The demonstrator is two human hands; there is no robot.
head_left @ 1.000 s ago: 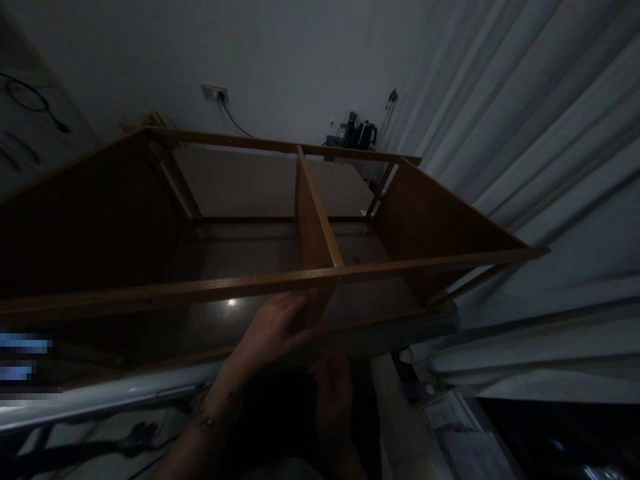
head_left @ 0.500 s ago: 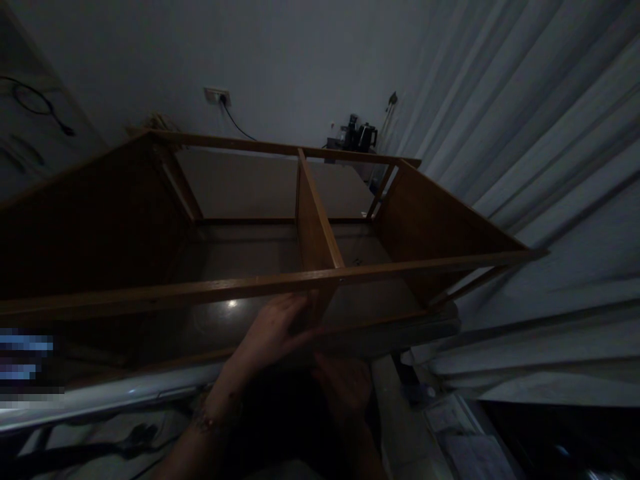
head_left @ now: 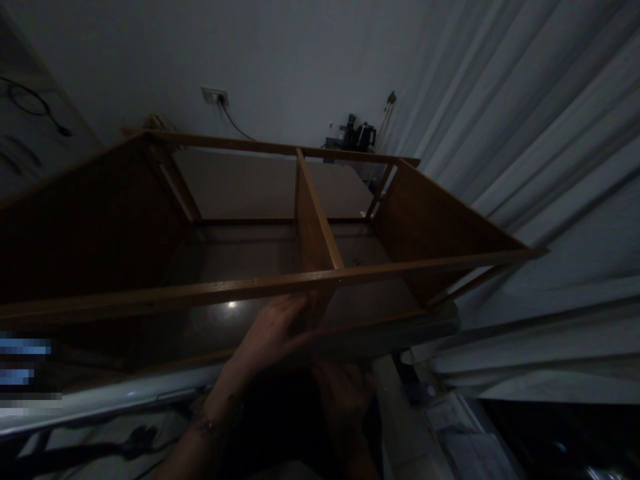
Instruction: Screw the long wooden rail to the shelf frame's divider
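Observation:
A brown wooden cabinet frame [head_left: 210, 288], open at the top, stands before me with a divider panel [head_left: 315, 230] across its middle. My left hand [head_left: 273, 330] reaches under the front rail, its fingers closed around the near end of the divider and the thumb on the front side. Lower and to the right, my right hand [head_left: 346, 390] is below the frame's bottom edge, with bent fingers pressed together. It is very dark there, and whatever those fingers hold is hidden.
Pale curtains [head_left: 550, 180] hang close to the frame's right end. A wall socket [head_left: 215, 95] with a plugged cable is behind it, and a black kettle [head_left: 366, 135] stands at the back. Papers [head_left: 465, 433] lie at the lower right; a white bar [head_left: 125, 393] runs along the front left.
My right hand has shifted slightly and its fingers have turned a little. My left hand stays at the divider, and the frame has not moved.

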